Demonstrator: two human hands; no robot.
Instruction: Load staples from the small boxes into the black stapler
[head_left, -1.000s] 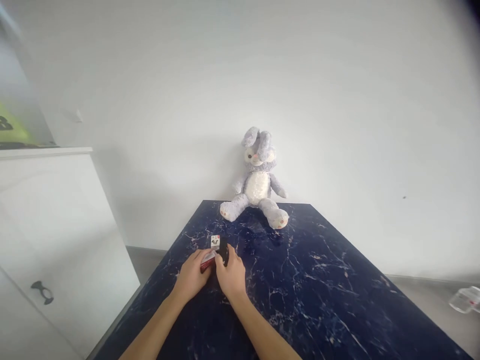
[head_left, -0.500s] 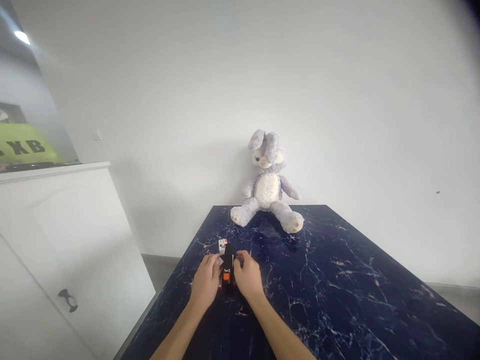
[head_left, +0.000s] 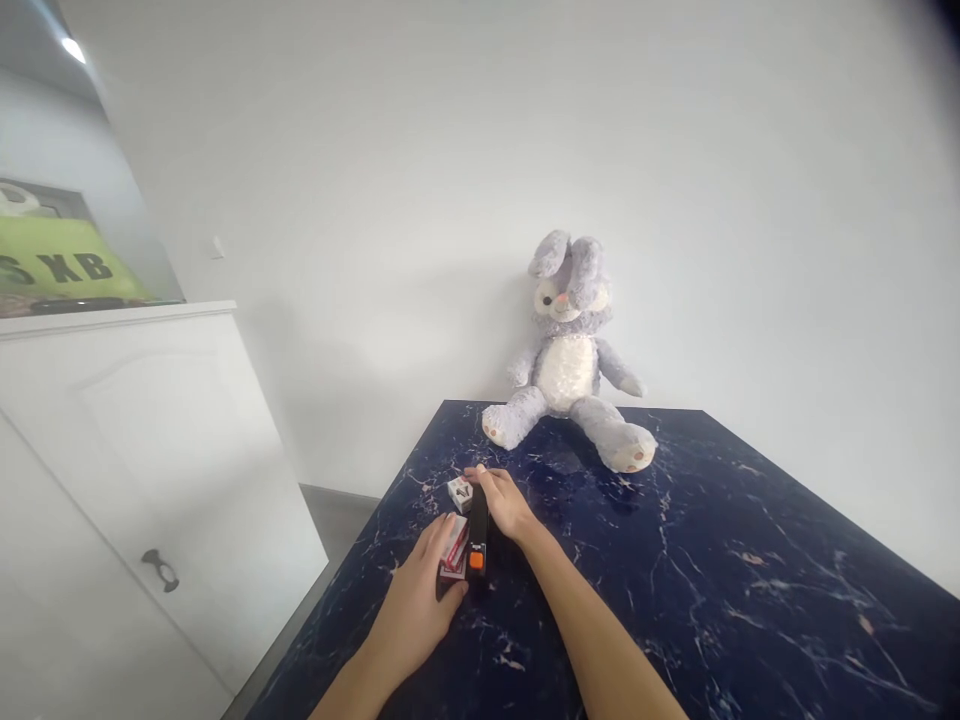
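Observation:
On the dark blue marbled table (head_left: 675, 600) lies a slim black device with an orange button (head_left: 478, 535). My right hand (head_left: 504, 503) rests its fingers over the far end of that device, curled onto it. My left hand (head_left: 418, 605) lies beside a small red and white box (head_left: 454, 548), fingers touching its near edge. A small white cube with a printed mark (head_left: 459, 494) stands just beyond the box, next to my right fingertips.
A grey and white plush rabbit (head_left: 568, 355) sits at the table's far edge against the white wall. A white cabinet (head_left: 127, 470) with a dark handle stands to the left, and a green sign (head_left: 60, 265) shows above it.
My right hand has slid forward to the far end of the black device. My left hand has drawn back toward me beside the red box. The camera has shifted left.

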